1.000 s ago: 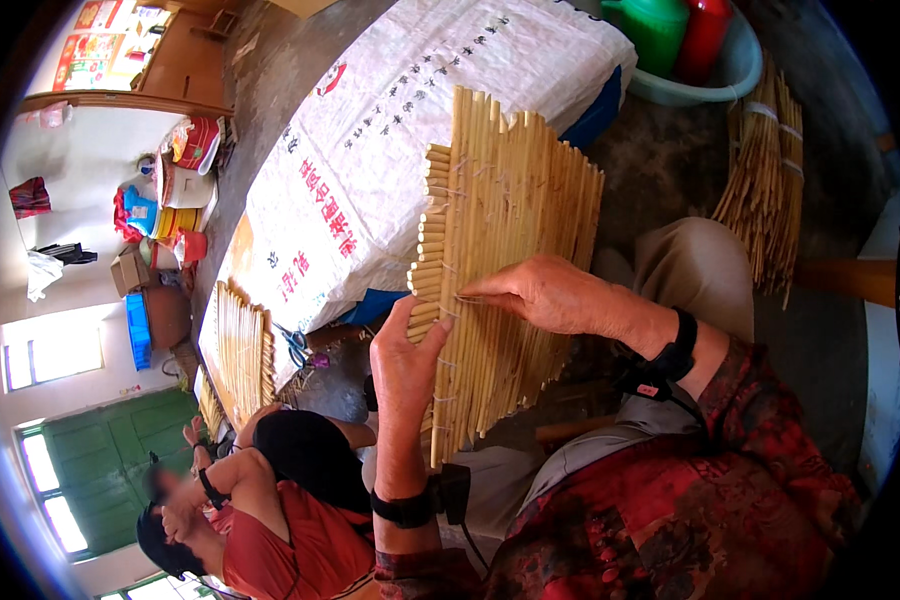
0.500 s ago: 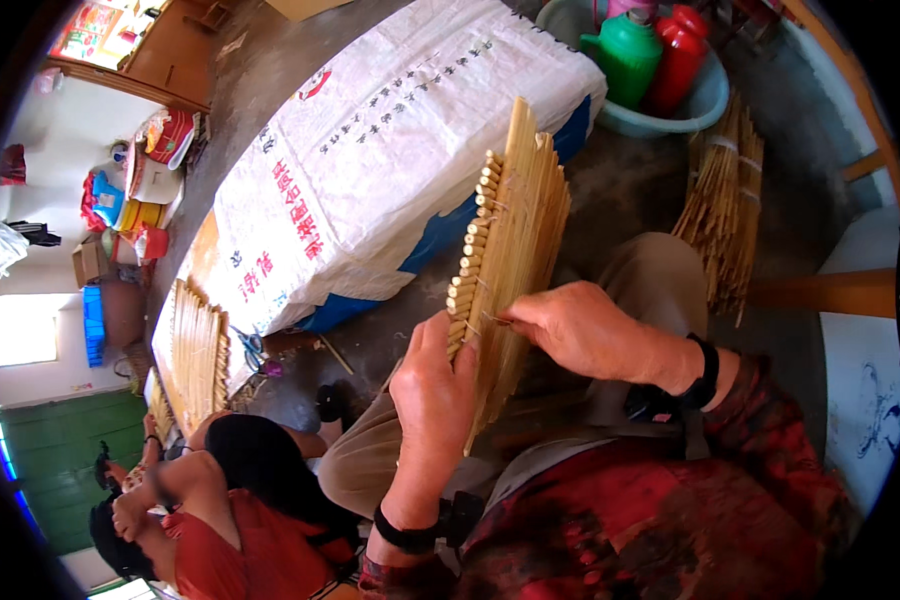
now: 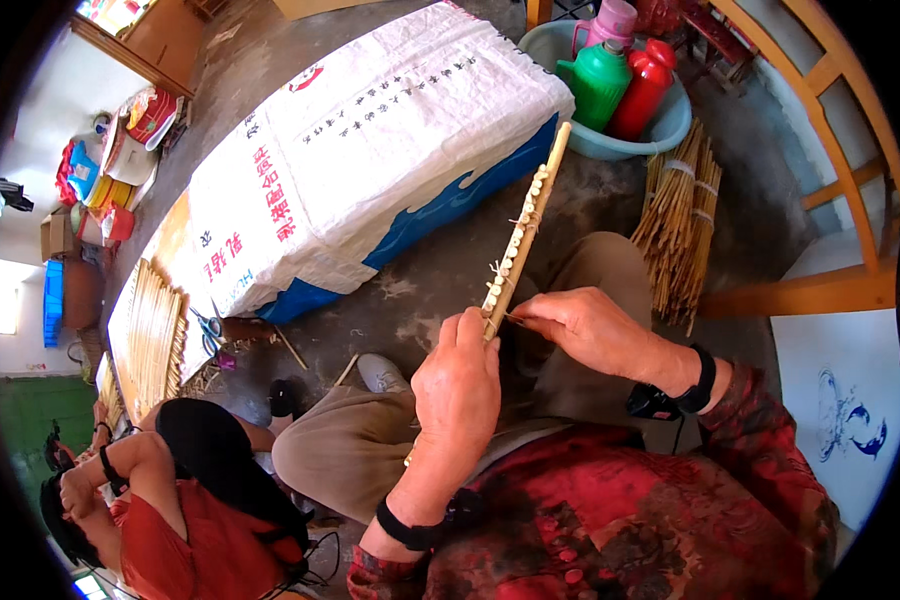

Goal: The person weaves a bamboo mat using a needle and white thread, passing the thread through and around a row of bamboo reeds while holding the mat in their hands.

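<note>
A mat of pale plant stalks [image 3: 518, 250], bound with string, is held tilted over my lap and seen almost edge-on. Its row of cut stalk ends faces me, with short string knots sticking out along it. My left hand [image 3: 457, 385] is wrapped round the mat's near end. Just right of the mat, my right hand [image 3: 592, 330] has its thumb and fingers pinched together on a thin string [image 3: 515, 318] by the mat's edge. The mat's broad face is hidden from this angle.
A table covered with a white sack [image 3: 370, 150] stands ahead, holding another stalk mat [image 3: 152, 325] and scissors [image 3: 208, 328]. Stalk bundles [image 3: 678, 225] lie right, near a basin [image 3: 570, 45] with thermos flasks [image 3: 600, 85]. A person in red [image 3: 185, 510] sits at left.
The mat has turned from showing its broad face to nearly edge-on. Both hands stay on it, the right still pinching near its edge. The view has shifted to the right.
</note>
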The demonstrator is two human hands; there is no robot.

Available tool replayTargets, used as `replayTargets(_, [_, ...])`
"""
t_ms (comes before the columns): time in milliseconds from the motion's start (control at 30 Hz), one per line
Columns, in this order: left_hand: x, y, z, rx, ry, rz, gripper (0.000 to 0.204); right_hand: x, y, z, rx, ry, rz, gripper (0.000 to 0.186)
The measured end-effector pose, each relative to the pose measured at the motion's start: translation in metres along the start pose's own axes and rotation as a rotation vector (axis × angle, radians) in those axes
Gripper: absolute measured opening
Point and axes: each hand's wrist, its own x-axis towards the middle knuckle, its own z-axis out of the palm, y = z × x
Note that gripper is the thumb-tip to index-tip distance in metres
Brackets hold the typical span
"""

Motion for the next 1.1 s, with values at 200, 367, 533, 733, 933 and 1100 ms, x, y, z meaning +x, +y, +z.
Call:
replayTargets(200, [-0.02, 0.004, 0.009, -0.001, -0.046, 0.04, 0.032, -0.035, -0.001, -0.005, 0.075, 0.001, 0.138, 0.022])
replayTargets(367, [-0.02, 0.004, 0.013, 0.05, -0.073, 0.088, 0.031, -0.039, -0.007, -0.014, 0.076, -0.009, 0.206, 0.021])
replayTargets(533, [-0.014, 0.003, 0.016, 0.055, 0.006, 0.142, 0.032, -0.032, -0.009, -0.02, 0.14, -0.117, 0.376, 0.019])
replayTargets(733, [-0.01, 0.004, 0.016, 0.115, -0.028, 0.139, 0.034, -0.036, -0.001, -0.013, 0.107, -0.054, 0.256, 0.018])
replayTargets(933, [-0.002, 0.006, 0.012, 0.109, -0.009, 0.165, 0.026, -0.033, -0.004, -0.007, 0.107, 0.0, 0.27, 0.019])
replayTargets(1100, [0.0, 0.002, 0.014, 0.08, -0.041, 0.181, 0.024, -0.035, -0.004, -0.008, 0.21, -0.007, 0.339, 0.02])
